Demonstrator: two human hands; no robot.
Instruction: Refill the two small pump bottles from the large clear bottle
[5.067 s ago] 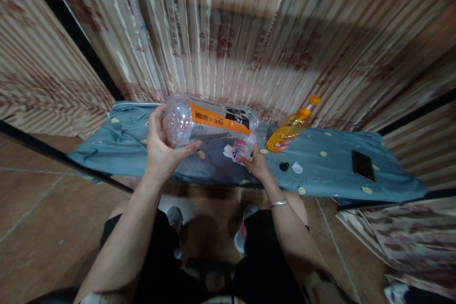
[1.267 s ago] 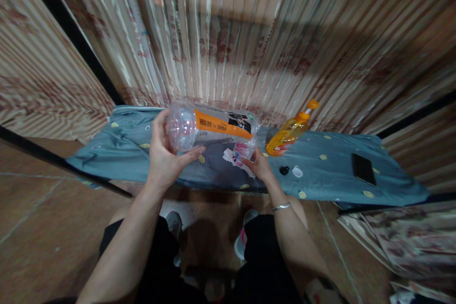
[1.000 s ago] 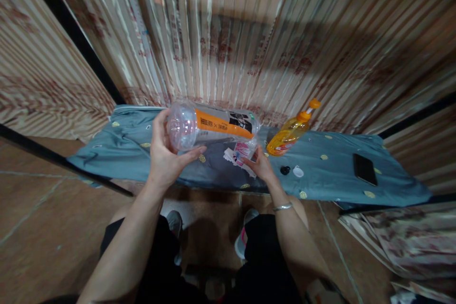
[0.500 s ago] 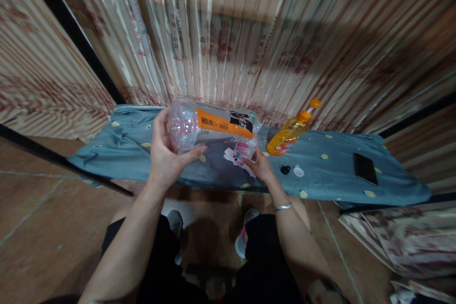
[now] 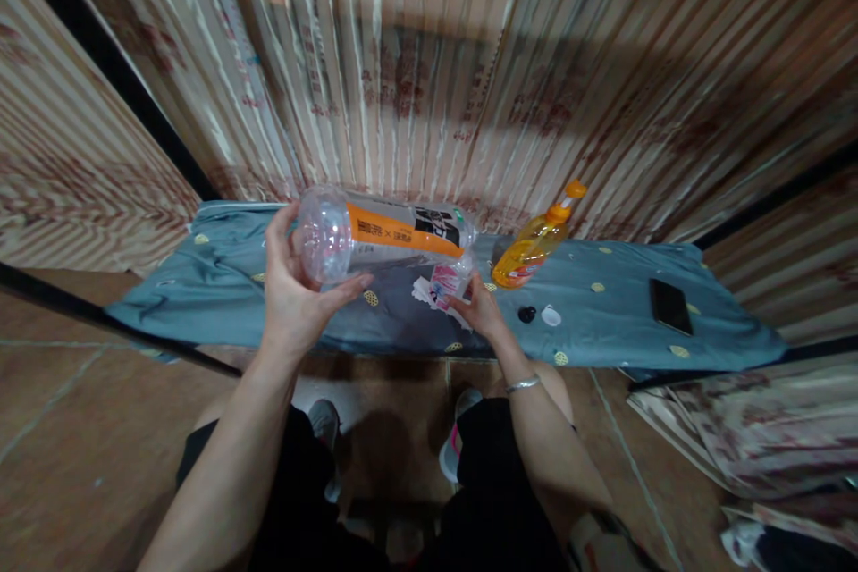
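A large clear plastic bottle (image 5: 395, 232) with an orange and black label is held sideways above the cloth-covered surface. My left hand (image 5: 298, 295) wraps round its base end at the left. At the right, the fingers of my right hand (image 5: 479, 306) are closed on the neck end. The bottle looks see-through, with no liquid that I can make out. Below its neck end, a pink and white piece of packaging (image 5: 439, 288) lies on the cloth, partly covered by the bottle and my right hand.
A yellow-orange pump bottle (image 5: 529, 252) stands right of my hands. Close by lie a small black cap (image 5: 526, 314) and a white cap-like piece (image 5: 550, 315). Farther right is a dark flat rectangular object (image 5: 669, 306). Black poles (image 5: 121, 76) frame the blue-green cloth (image 5: 603, 322), with a striped curtain behind.
The whole view has shifted slightly, so everything sits a little farther left. Both hands keep the same hold on the bottle, which stays nearly level.
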